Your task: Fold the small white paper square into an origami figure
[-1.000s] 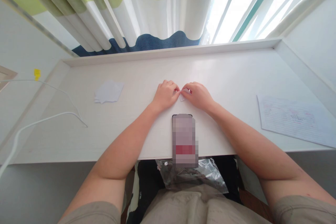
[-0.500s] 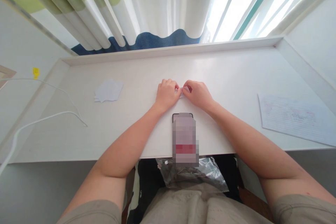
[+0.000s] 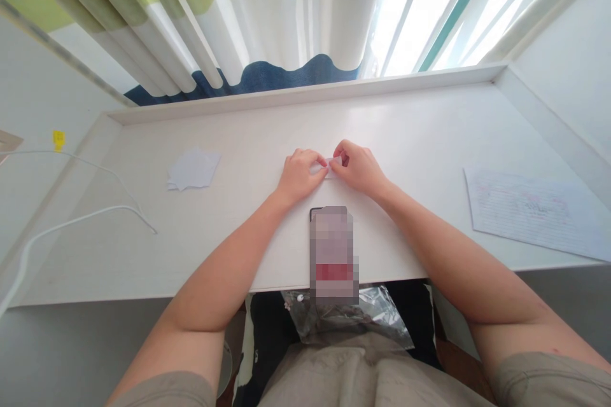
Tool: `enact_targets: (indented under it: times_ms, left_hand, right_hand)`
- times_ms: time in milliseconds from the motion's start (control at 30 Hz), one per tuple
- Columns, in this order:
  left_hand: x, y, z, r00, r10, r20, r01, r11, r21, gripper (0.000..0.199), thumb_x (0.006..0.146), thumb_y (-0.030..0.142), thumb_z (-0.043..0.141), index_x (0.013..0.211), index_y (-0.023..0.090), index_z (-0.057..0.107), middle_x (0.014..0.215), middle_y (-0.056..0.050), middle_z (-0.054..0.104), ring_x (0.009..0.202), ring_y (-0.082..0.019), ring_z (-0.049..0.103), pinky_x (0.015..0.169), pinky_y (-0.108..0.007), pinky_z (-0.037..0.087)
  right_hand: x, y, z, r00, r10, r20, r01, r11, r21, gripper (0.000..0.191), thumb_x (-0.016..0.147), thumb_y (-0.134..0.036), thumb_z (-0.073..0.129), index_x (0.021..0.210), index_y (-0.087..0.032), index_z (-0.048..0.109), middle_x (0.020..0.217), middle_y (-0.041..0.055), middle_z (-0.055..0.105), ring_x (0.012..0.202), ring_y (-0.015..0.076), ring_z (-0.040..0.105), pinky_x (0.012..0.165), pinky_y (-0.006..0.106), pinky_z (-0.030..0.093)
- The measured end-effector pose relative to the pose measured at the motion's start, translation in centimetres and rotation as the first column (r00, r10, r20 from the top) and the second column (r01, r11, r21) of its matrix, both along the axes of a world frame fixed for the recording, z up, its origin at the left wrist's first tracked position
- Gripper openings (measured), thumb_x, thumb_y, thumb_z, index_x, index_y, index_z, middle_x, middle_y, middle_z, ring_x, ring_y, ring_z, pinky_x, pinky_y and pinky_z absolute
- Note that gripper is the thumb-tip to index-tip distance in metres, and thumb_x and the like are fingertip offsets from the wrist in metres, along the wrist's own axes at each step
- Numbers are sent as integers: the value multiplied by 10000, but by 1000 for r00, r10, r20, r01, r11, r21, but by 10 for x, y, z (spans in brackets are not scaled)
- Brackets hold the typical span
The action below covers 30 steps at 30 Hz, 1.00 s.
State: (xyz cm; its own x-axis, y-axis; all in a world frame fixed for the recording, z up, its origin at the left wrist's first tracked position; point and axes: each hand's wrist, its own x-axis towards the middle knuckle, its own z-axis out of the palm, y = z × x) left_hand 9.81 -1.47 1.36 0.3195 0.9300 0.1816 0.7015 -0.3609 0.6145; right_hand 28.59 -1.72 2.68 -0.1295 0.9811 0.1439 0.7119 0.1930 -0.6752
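Observation:
A small folded piece of white paper (image 3: 333, 173) lies between my two hands on the white desk. My left hand (image 3: 302, 173) pinches its left part between thumb and forefinger. From the other side, my right hand (image 3: 356, 167) grips the paper with thumb and forefinger, the fingertips of both hands nearly meeting. My palms hide part of the paper. Below the hands, a phone (image 3: 331, 241) with a blurred-out screen rests near the front edge of the desk.
White paper pieces (image 3: 195, 168) lie at the left, near a white cable (image 3: 86, 215). A lined sheet with writing (image 3: 534, 210) is at the right. A raised rim (image 3: 305, 94) runs along the desk's back, before a curtain (image 3: 286, 19). Clear plastic (image 3: 382, 318) is over my lap.
The fingers of my left hand have spread slightly, and more of the white paper shows between the hands. The whole view has shifted a little.

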Motion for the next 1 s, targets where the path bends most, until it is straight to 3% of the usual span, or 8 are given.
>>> enact_targets:
  times_ms: [167, 367, 533, 800, 1000]
  left_hand:
    - [-1, 1, -1, 999, 12, 51, -11, 1000, -7, 135, 951, 230, 726, 1082, 262, 726, 1150, -43, 807, 1128, -259, 695, 1103, -439, 517]
    - [-1, 2, -2, 986, -3, 164, 11, 999, -45, 225, 966, 254, 711, 1191, 246, 705, 1165, -62, 813, 1097, -232, 744, 1054, -408, 570]
    - [-1, 2, -3, 984, -16, 176, 30, 997, -76, 198, 1011, 319, 670, 1176, 241, 746, 1137, -72, 823, 1099, -236, 755, 1066, -415, 586]
    - [0, 3, -2, 992, -24, 123, 34, 996, -77, 269, 949, 204, 663, 1200, 248, 751, 1145, -59, 821, 1121, -243, 741, 1094, -432, 567]
    - [1, 3, -1, 995, -17, 99, 24, 998, -66, 268, 934, 171, 619, 1147, 245, 762, 1066, -49, 812, 1072, -248, 729, 1052, -435, 570]
  right_hand:
    - [3, 1, 2, 999, 45, -17, -46, 999, -25, 86, 848, -200, 666, 932, -218, 668, 795, 25, 738, 713, 198, 607, 709, 323, 433]
    - [1, 2, 6, 998, 57, 24, -56, 998, -30, 80, 861, -170, 630, 818, -186, 696, 829, 56, 770, 748, 186, 616, 745, 327, 434]
    - [1, 3, 4, 999, 53, 0, -53, 998, -23, 135, 861, -203, 640, 892, -174, 768, 831, 55, 783, 739, 188, 625, 752, 330, 456]
    - [2, 5, 1, 1000, -3, 22, 4, 1000, -23, 164, 848, -180, 636, 854, -175, 800, 836, 71, 803, 770, 210, 660, 771, 342, 474]
    - [4, 5, 1, 998, 63, 10, -63, 998, 1, 155, 866, -217, 631, 831, -193, 780, 821, 57, 794, 755, 200, 645, 760, 336, 464]
